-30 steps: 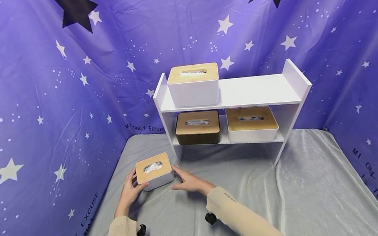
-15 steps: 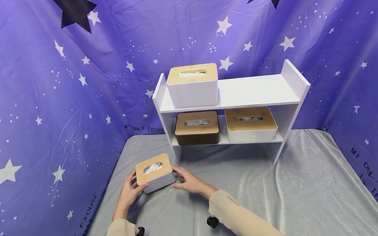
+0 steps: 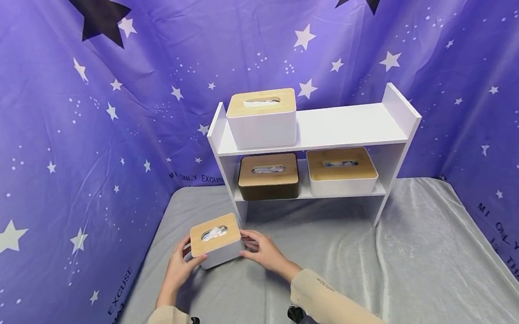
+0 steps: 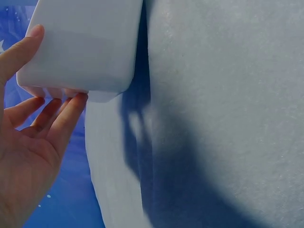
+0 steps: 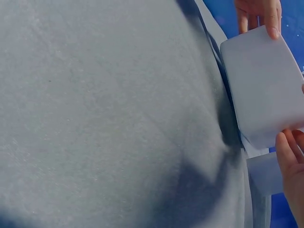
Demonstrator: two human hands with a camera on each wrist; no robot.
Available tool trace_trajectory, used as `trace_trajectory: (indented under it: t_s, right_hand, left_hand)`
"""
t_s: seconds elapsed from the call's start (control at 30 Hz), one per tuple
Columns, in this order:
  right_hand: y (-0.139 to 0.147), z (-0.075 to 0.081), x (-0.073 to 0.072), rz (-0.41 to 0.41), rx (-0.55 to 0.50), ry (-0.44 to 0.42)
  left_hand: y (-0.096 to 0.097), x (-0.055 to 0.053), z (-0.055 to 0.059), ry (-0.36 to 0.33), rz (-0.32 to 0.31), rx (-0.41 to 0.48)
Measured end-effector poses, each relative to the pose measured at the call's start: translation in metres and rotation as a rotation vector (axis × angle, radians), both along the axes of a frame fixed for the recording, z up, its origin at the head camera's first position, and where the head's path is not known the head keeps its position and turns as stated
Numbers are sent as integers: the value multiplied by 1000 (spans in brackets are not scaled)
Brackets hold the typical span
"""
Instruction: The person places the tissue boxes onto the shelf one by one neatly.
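A tissue box (image 3: 217,236) with a wood-look lid, pale sides and white tissue in its oval slot is held between both hands, slightly turned, left of the shelf. My left hand (image 3: 177,266) grips its left end, thumb on the front wall and fingers at the side. At the right end, my right hand (image 3: 264,253) holds it with thumb in front and fingers on the side. The left wrist view shows the box's smooth wall (image 4: 85,47) under the left thumb. In the right wrist view both hands touch the box (image 5: 261,85). I cannot tell whether its base touches the cloth.
A white two-tier shelf (image 3: 350,124) stands behind. Its upper board bears a white tissue box (image 3: 263,130) at left; a dark brown one (image 3: 268,187) and a white one (image 3: 344,187) sit below. Grey cloth (image 3: 326,265) covers the table; purple star-print curtains (image 3: 154,88) surround it.
The held tissue box has shifted slightly right and nearer to me, both hands moving with it. The right thumb has come in closer to the box. The view has turned slightly right.
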State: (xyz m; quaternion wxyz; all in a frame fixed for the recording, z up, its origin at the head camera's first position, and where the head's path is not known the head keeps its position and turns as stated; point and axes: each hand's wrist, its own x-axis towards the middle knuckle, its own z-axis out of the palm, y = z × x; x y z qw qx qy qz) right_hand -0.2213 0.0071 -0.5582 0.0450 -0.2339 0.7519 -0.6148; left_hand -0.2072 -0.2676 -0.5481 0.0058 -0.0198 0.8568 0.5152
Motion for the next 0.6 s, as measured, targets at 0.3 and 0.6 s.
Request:
trace_trajectory:
  t_s: [0.3,0.6]
  right_hand:
    - [1,-1,6,-99,-66,-3]
    - [5,14,16,-176,-115,22]
  left_hand:
    - [8,6,1,25,11,-13]
    - [21,11,1,62,27,-38]
